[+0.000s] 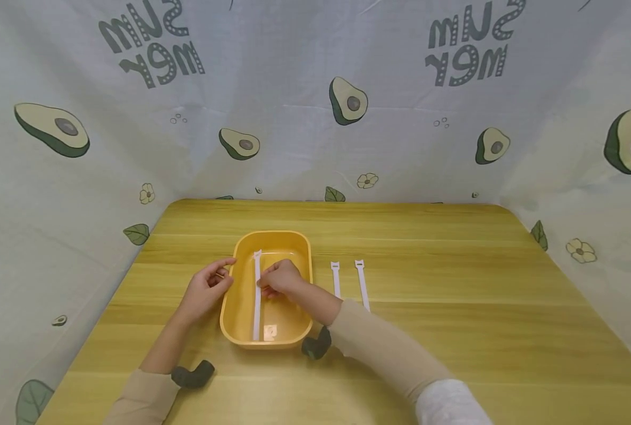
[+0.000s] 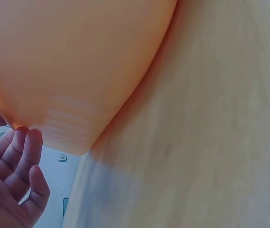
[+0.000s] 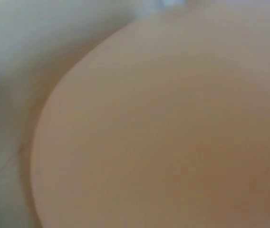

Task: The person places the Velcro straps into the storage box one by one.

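Observation:
A yellow plastic tub [image 1: 293,337] stands on the table. Lengthwise inside it lies a white hook-and-loop cable tie [image 1: 257,319], its slotted head towards the far end. My right hand [image 1: 282,278] reaches in over the tub's right side and pinches the tie near its middle. At the left rim, my left hand [image 1: 209,288] touches the tub with its index finger and thumb, the other fingers loosely bent. From the left wrist, fingertips [image 2: 33,137] show right at the rim of the tub [image 2: 78,61]. The right wrist view is blurred and hides the right fingers.
Two more white ties lie right of the tub, a shorter-looking one [image 1: 336,277] and another [image 1: 363,283], their near ends hidden by the right arm. Dark curved pieces [image 1: 193,375] sit at both wrists. An avocado-print cloth [image 1: 294,165] hangs behind the wooden table [image 1: 453,265].

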Available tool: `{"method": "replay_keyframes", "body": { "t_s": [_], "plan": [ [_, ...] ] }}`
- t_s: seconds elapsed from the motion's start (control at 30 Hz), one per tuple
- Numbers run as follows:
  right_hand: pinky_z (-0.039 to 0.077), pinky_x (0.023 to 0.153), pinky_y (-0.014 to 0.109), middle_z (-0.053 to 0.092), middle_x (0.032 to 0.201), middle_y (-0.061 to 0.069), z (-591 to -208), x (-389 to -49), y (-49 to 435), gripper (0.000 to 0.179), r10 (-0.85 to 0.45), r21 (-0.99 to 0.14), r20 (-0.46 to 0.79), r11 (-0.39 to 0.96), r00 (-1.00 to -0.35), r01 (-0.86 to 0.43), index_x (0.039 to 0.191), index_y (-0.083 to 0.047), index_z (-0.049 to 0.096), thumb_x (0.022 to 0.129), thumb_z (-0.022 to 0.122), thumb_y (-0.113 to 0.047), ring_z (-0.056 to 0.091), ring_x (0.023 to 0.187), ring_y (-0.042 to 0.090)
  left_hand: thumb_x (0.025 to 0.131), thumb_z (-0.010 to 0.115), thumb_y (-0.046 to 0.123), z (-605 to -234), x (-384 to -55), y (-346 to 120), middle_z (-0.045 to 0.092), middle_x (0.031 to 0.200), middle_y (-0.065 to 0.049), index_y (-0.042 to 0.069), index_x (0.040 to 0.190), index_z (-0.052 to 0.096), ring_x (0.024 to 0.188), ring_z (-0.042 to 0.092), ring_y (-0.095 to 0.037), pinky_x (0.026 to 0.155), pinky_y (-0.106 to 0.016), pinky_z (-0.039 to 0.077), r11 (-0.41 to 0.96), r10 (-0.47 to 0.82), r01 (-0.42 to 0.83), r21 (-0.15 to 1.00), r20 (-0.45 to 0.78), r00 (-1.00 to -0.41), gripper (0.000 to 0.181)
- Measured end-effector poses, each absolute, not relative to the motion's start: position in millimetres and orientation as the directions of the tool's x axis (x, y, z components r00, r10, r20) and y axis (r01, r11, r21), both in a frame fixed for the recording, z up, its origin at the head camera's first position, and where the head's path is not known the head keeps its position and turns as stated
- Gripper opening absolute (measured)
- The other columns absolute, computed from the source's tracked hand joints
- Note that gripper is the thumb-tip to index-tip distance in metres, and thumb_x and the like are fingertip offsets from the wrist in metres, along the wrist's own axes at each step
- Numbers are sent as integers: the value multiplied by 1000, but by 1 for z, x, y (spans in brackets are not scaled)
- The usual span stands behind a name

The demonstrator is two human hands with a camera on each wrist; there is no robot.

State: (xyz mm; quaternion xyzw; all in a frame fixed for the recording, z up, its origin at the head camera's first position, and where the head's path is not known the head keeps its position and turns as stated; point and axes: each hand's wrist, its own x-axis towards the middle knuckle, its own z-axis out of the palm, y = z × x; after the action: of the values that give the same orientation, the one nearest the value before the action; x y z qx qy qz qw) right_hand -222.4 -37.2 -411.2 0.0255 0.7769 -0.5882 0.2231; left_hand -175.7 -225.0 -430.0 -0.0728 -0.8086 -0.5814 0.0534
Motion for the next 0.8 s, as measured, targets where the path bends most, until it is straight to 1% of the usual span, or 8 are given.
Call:
{"method": "replay_keyframes", "body": {
  "t_s": [0.1, 0.2, 0.4, 0.63, 0.8],
  "plan": [
    [43, 40, 18, 59, 54, 6, -413, -222, -38, 8, -210, -898, -363, 339, -908, 280, 76, 2, 66, 81, 70, 4, 54, 44, 10, 94, 60, 1, -430, -176, -225, 55, 91, -9, -8, 129, 55, 66, 48, -8, 58, -19, 42, 307, 58, 174, 936, 164, -985, 37],
    [42, 39, 17, 58, 53, 5, -414, -221, -38, 8, -203, -892, -353, 368, -913, 263, 75, 2, 67, 81, 70, 5, 53, 43, 10, 94, 60, 1, -430, -176, -226, 55, 92, -11, -8, 130, 55, 66, 48, -8, 58, -19, 42, 307, 58, 165, 937, 155, -986, 37],
    [41, 37, 17, 59, 52, 6, -412, -221, -39, 8, -177, -880, -356, 393, -917, 266, 73, 2, 66, 80, 70, 7, 53, 41, 10, 94, 59, -1, -431, -176, -226, 54, 91, -10, -9, 129, 55, 65, 48, -7, 57, -19, 42, 314, 58, 176, 933, 166, -984, 36],
    [42, 37, 18, 57, 49, 8, -411, -221, -39, 17, -162, -870, -361, 412, -919, 269, 67, 0, 62, 78, 70, 9, 51, 38, 11, 94, 59, 1, -430, -175, -226, 54, 91, -9, -9, 129, 55, 65, 47, -7, 56, -19, 41, 314, 71, 183, 931, 170, -983, 36],
    [45, 39, 19, 57, 49, 7, -412, -221, -40, 18, -159, -862, -362, 432, -919, 265, 67, -1, 61, 78, 70, 10, 52, 38, 11, 95, 59, 1, -431, -176, -226, 54, 92, -11, -8, 130, 55, 66, 48, -8, 57, -19, 42, 312, 67, 174, 934, 161, -985, 37]
  ]
}}
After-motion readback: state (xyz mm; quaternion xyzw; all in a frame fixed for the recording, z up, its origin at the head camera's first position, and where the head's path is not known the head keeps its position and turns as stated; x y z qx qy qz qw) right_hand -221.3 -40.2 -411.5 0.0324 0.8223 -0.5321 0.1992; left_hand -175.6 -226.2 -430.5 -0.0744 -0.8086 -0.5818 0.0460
